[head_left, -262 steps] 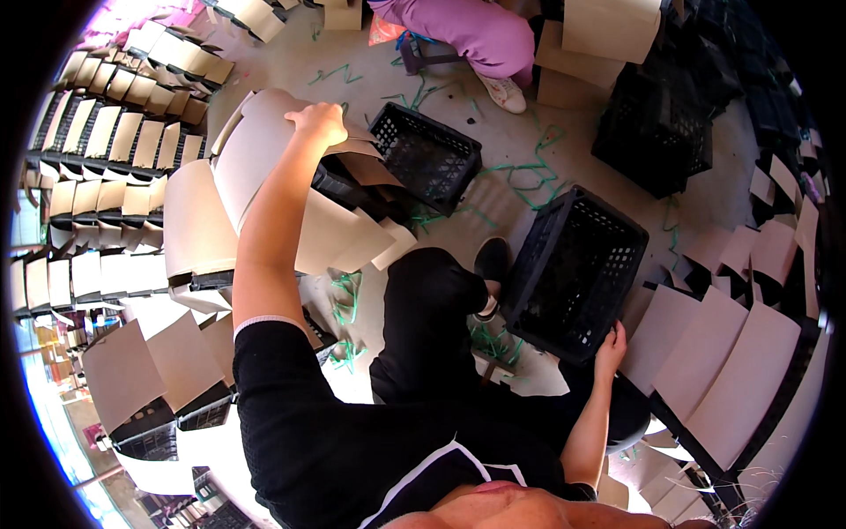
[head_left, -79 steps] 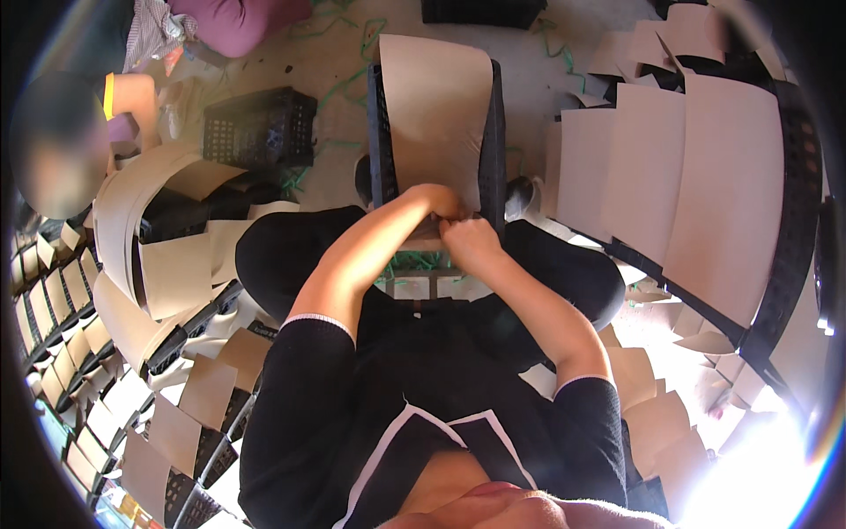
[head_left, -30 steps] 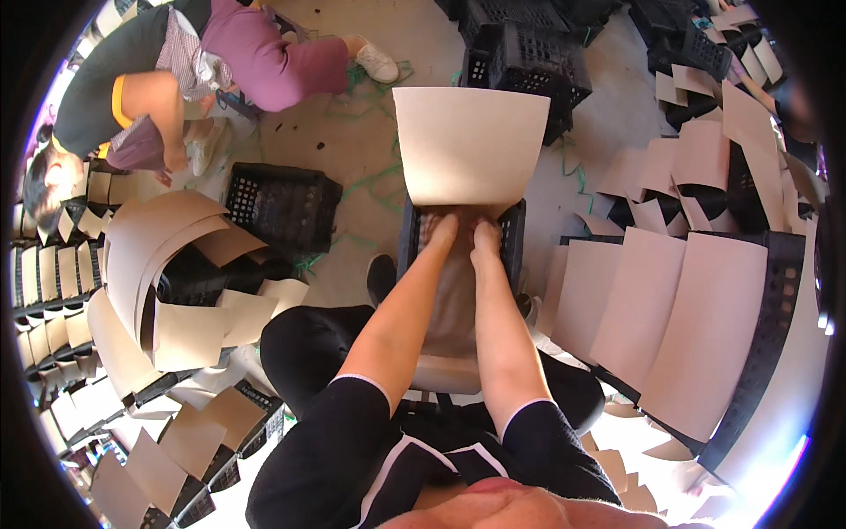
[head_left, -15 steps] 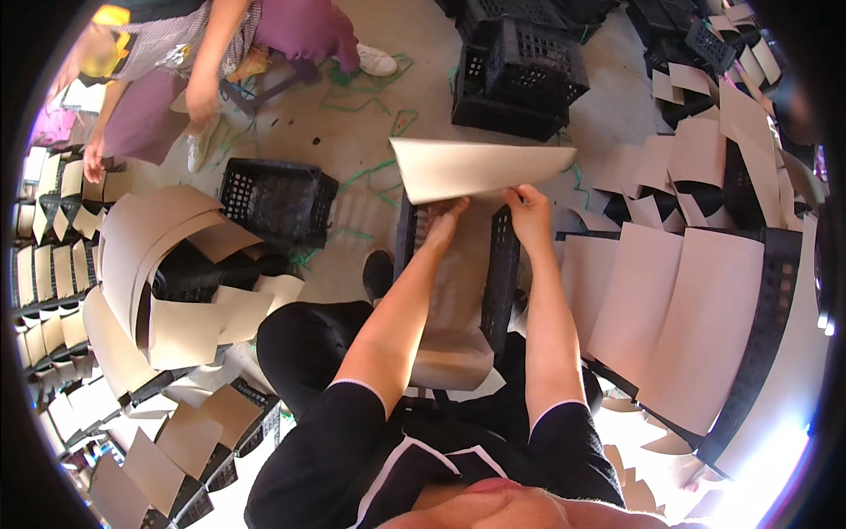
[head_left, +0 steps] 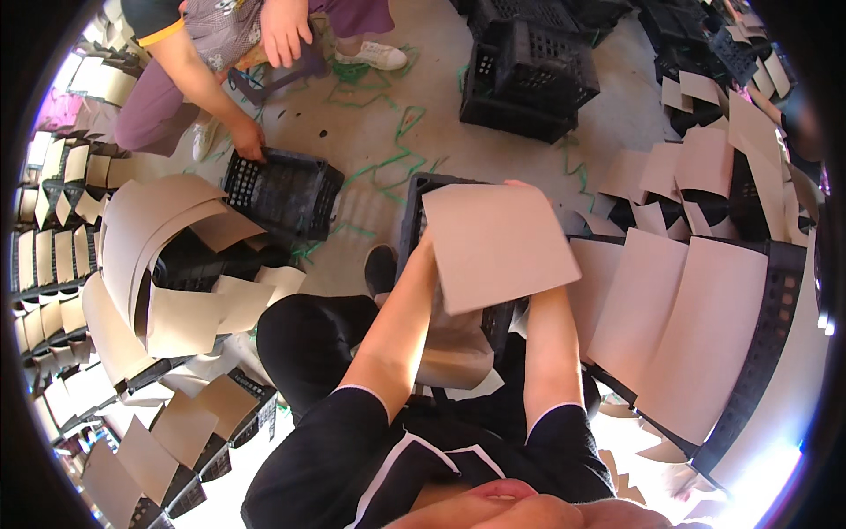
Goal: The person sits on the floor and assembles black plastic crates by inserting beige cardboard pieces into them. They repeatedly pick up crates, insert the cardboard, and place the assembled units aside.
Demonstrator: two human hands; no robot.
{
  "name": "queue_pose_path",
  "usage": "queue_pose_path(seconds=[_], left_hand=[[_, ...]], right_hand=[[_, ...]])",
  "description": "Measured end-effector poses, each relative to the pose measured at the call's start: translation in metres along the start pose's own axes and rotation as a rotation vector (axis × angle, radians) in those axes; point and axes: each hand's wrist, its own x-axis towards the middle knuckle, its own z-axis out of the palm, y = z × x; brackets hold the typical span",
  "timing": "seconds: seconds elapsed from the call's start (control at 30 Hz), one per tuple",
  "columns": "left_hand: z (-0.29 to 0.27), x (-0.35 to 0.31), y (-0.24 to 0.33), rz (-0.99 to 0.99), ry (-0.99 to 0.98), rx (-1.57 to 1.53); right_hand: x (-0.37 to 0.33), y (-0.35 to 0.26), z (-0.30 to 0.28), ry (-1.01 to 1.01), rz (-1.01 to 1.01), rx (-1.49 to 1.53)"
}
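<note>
A flat tan cardboard sheet [head_left: 500,247] with rounded corners is held up over a black plastic crate [head_left: 425,183] between my knees. My right hand [head_left: 516,183] is mostly behind the sheet. Only a bit of it shows at the sheet's far edge, closed on the cardboard. My left forearm runs up to the sheet's left side, and the sheet hides the left hand and its fingers. Inside the crate a curved cardboard piece [head_left: 454,363] lines the near end. The sheet covers much of the crate's inside.
Across the floor a co-worker's hand [head_left: 248,141] touches the rim of another black crate [head_left: 308,166]. More black crates [head_left: 538,75] are stacked ahead. Cardboard-lined crates [head_left: 696,326] crowd my right, others [head_left: 181,322] my left. Green strapping [head_left: 405,132] lies scattered on the floor.
The cardboard sheet has come nearer and tipped so its broad face shows, now covering my hands. The co-worker has reached down to the crate at the left.
</note>
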Motion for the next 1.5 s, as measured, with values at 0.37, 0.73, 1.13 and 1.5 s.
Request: queue_pose_path(seconds=[0.37,0.73,1.13,1.5], left_hand=[[0.008,-0.002,0.021,-0.285,0.239,-0.427],[0.016,0.0,0.023,-0.241,0.325,-0.362],[0.017,-0.001,0.028,-0.234,0.43,-0.289],[0.01,-0.023,0.132,0.777,0.392,1.478]], right_hand=[[0.005,-0.01,0.026,0.449,-0.013,-0.199],[0.018,-0.033,0.043,0.774,0.014,-0.457],[0.021,-0.019,0.081,0.249,-0.357,-1.378],[0.021,-0.017,0.081,0.24,-0.332,-1.421]])
